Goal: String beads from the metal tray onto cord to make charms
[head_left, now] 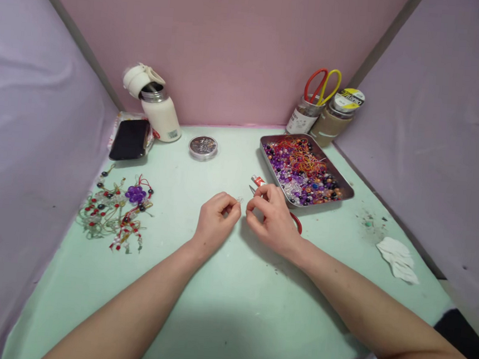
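Note:
Over the middle of the pale green table, my left hand (218, 220) is closed in a pinch. A tiny clear, thread-like piece (240, 200) shows at its fingertips; beads or cord, I cannot tell. My right hand (270, 214) is just to the right, thumb and fingers pressed together, and what they hold is too small to make out. Partly hidden under and behind it lie scissors with a red handle (296, 222) and a red-and-white lighter (258, 180). A metal tray (325, 205) of mixed purple, black, orange and clear beads and cords is close behind that hand.
Finished-looking beaded cords (113, 207) lie in a heap at the left, beside a purple bead flower (136, 194). Behind them are a phone (129, 139), an opened white bottle (161, 118) and a round tin (202, 148). Jars (331, 123) stand back right; a crumpled tissue (397, 259) lies right.

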Available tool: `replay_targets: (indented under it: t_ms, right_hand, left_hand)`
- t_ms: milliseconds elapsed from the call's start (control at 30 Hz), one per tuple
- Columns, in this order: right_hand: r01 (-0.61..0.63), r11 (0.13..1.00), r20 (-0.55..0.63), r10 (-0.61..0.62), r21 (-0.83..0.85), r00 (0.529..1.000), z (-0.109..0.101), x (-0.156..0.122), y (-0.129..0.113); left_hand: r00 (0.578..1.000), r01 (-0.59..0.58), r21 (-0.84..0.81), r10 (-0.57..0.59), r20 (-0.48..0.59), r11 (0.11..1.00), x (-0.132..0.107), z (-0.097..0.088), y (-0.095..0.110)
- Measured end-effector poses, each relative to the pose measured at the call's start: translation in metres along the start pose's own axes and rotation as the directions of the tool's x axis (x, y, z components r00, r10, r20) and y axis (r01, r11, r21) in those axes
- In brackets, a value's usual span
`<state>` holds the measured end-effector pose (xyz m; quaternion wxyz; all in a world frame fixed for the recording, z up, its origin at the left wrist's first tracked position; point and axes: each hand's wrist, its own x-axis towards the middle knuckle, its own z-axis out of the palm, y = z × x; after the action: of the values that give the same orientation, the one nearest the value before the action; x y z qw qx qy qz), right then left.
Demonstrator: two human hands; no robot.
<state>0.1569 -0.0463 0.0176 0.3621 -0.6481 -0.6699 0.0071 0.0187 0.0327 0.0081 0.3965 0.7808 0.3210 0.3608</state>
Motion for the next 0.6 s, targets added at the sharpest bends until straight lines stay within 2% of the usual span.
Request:
replay_targets:
  t_ms: [167, 600]
  right_hand:
    - [-0.009, 1.0, -0.011, 0.009, 0.0, 1.0, -0.0007, 0.0004, -0.0007]
    - [-0.038, 0.998, 0.001, 0.038, 0.05, 0.999, 0.0008, 0.0009, -0.0002]
  left_hand:
    - [0.999, -0.037, 0.019, 0.037, 0.01, 0.999, -0.0001, 0.0006, -0.0023]
    - [0.999, -0.033, 0.034, 0.032, 0.029, 0.999, 0.001, 0.0004, -0.0007]
